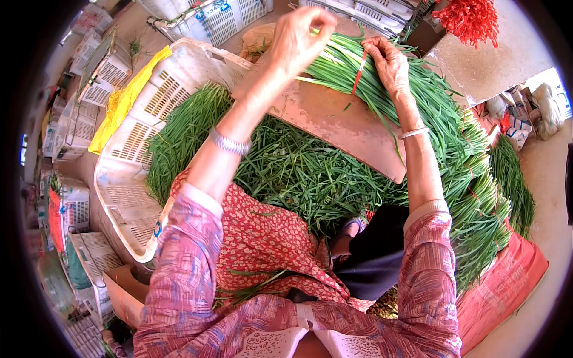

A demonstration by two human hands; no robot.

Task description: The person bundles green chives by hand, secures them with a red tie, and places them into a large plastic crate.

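Observation:
A bundle of long green leafy stalks, apparently garlic chives (336, 67), lies across a worn board (340, 116), with a red tie (359, 74) around it. My right hand (388, 62) is on the bundle's upper side, thumb and finger pinched at the upper end of the tie. My left hand (306, 38) is raised over the pale stem ends, fingers curled and blurred by motion; whether it holds anything cannot be told. Under the board is a heap of loose green leaves (304, 165). To the right, several tied bundles (474, 188) are stacked, their pale ends outward.
A white plastic crate (130, 183) at left holds more stalks (188, 129); a yellow cloth (127, 98) hangs over its rim. Red ties (468, 20) hang at the top right beside a flat surface (497, 67). A red sack (506, 291) lies under the stacked bundles. Other crates (219, 22) stand beyond.

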